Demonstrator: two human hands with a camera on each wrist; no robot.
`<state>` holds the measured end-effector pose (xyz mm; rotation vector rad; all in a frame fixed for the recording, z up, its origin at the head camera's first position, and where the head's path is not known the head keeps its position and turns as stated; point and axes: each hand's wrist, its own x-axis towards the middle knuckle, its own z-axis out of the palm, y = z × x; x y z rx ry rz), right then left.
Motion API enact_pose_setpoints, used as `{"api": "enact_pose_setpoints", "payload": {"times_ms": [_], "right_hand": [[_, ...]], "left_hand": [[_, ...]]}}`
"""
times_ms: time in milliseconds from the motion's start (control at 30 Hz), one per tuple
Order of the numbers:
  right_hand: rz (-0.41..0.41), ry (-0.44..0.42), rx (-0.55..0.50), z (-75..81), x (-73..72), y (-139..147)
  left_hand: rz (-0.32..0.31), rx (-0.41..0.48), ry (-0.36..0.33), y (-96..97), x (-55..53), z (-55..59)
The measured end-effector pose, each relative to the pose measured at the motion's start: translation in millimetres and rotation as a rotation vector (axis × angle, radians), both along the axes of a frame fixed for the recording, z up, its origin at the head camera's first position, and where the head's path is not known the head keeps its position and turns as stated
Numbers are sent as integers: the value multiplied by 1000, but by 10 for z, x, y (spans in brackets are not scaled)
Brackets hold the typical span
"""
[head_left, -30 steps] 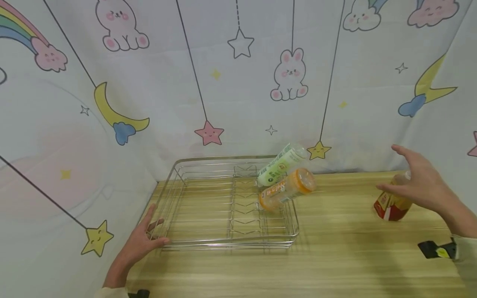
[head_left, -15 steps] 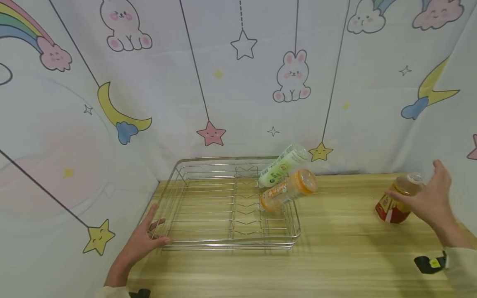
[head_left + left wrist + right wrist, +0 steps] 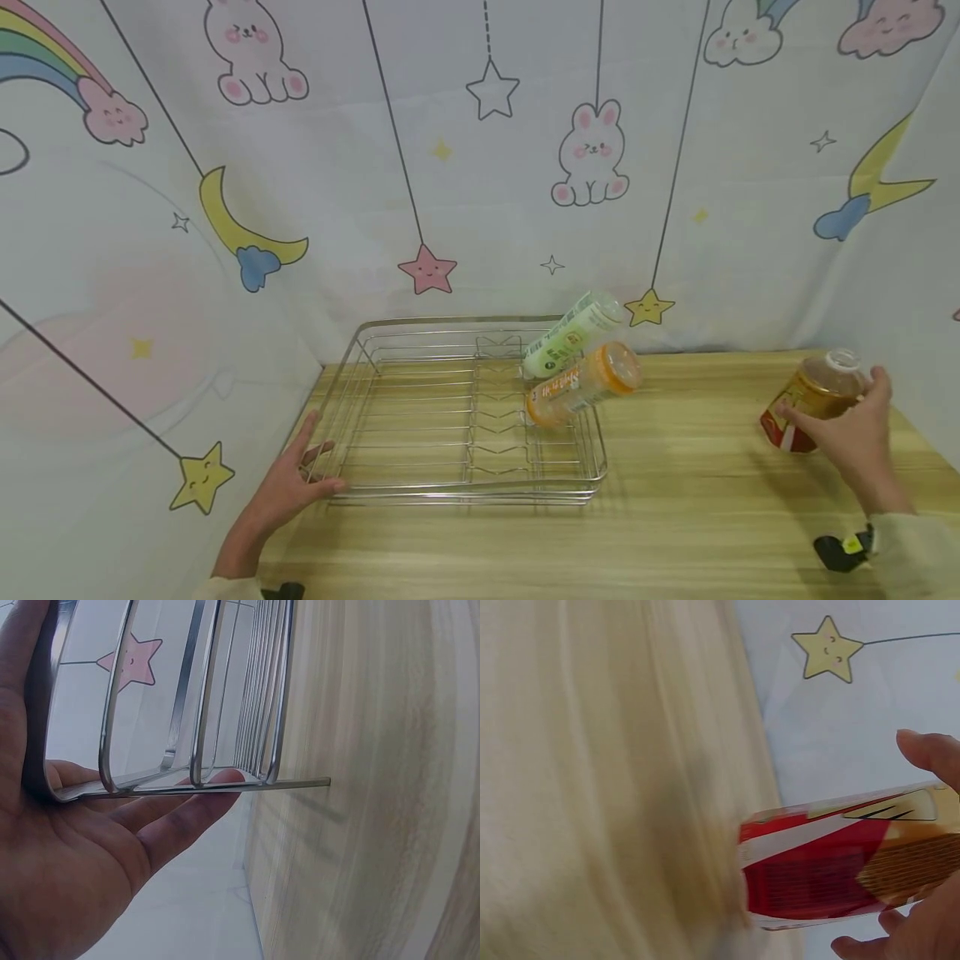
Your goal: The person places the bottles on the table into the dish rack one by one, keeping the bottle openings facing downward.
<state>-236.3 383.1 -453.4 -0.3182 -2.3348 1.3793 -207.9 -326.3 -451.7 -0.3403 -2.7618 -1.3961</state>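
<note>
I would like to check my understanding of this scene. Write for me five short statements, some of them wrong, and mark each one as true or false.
1. The left hand holds the wire rack at its near left corner. True.
2. The orange bottle and the green-labelled bottle lean in the rack. True.
3. Three bottles are in the rack. False: two are; the red-and-yellow bottle is outside, to the right.
4. The right hand is at the red-and-yellow bottle. True.
5. The green-labelled bottle is nearer the person than the orange bottle. False: the orange bottle is nearer.

Nook: cartoon-print cloth (image 3: 495,200), wood-grain table (image 3: 690,500)
</note>
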Motion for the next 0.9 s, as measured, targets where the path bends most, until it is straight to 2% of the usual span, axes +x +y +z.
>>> {"api": "enact_pose_setpoints", "payload": {"times_ms": [167, 300, 400, 633, 900], "right_hand": [[-19, -71, 14, -130, -7, 33], [-40, -155, 43, -177, -5, 51], [-54, -188, 49, -198, 0, 53], [-95, -190, 65, -253, -1, 36], [-130, -185, 98, -294, -3, 38]], "left_hand": [[6, 5, -10, 9, -4, 6], [0, 13, -8, 15, 0, 16], [-1, 9, -3, 14, 1, 14], [12, 5, -10, 8, -1, 6], [-10, 22, -3, 6, 0, 12]]}}
